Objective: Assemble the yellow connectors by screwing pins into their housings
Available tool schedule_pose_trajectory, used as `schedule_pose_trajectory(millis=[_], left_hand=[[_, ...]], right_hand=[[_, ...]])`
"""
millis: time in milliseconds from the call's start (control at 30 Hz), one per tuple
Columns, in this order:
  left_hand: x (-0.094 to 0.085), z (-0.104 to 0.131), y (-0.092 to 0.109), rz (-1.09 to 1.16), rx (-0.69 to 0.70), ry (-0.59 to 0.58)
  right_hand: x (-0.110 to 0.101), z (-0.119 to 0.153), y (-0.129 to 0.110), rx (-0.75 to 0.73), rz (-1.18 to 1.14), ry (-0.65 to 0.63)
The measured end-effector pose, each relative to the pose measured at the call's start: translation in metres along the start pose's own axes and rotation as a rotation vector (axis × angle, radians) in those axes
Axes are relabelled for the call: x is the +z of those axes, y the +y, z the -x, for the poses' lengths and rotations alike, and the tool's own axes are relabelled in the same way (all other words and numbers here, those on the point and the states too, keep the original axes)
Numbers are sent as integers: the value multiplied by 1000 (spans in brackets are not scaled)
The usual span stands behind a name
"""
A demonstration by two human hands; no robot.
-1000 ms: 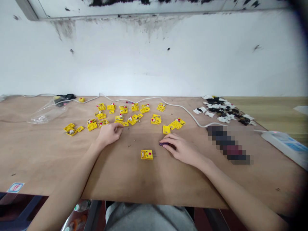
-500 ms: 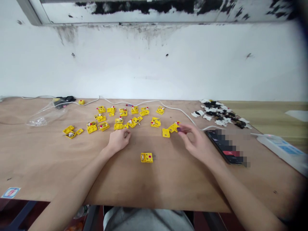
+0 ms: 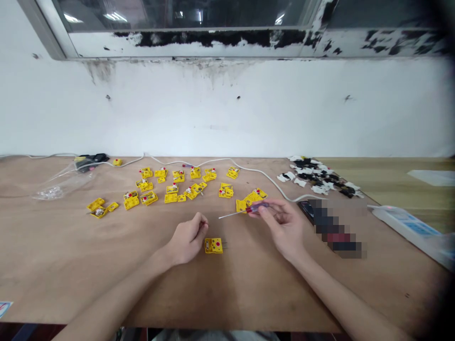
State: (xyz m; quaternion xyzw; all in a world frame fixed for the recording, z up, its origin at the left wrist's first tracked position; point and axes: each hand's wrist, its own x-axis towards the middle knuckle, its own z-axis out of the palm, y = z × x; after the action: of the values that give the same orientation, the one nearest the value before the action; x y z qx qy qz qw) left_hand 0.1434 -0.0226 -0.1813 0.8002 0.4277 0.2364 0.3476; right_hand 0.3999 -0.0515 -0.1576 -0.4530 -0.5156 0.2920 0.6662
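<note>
In my right hand (image 3: pixel 284 227) is a screwdriver (image 3: pixel 256 208) with a purple-red see-through handle, its thin shaft pointing left toward my other hand. The fingers of my left hand (image 3: pixel 188 239) are pinched together; whatever they hold, if anything, is too small to name. Just right of that hand, an opened yellow plug (image 3: pixel 213 245) with a red dot and metal pins lies on the table, untouched. Behind the screwdriver are yellow casing pieces (image 3: pixel 241 205), partly covered by its handle.
Several opened yellow casings (image 3: pixel 171 188) are spread in rows across the table (image 3: pixel 106 265). A clear plastic bag (image 3: pixel 53 189) lies at the left. At the right are black and white pieces (image 3: pixel 320 173), a phone (image 3: pixel 327 227) and a power strip (image 3: pixel 408 232). A white cable (image 3: pixel 261 171) runs along the back.
My left hand has come right and nearer, close to the front yellow plug. My right hand has turned the screwdriver so its shaft now shows, pointing left. The camera view has tilted up slightly.
</note>
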Motion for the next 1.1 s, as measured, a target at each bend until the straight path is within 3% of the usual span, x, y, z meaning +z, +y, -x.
schedule_pose_trajectory(millis=[233,733,933,1100], left_hand=[[4,1,6,80,-4,8],[8,3,7,171,54,26],[10,4,7,206,41,26],[14,5,7,174,39,93]], right_hand=[[13,11,1,32,-102,-67],[13,11,-2,1,-102,-41],[18,15,0,-30,-84,37],[23,18,2,-55,-91,130]])
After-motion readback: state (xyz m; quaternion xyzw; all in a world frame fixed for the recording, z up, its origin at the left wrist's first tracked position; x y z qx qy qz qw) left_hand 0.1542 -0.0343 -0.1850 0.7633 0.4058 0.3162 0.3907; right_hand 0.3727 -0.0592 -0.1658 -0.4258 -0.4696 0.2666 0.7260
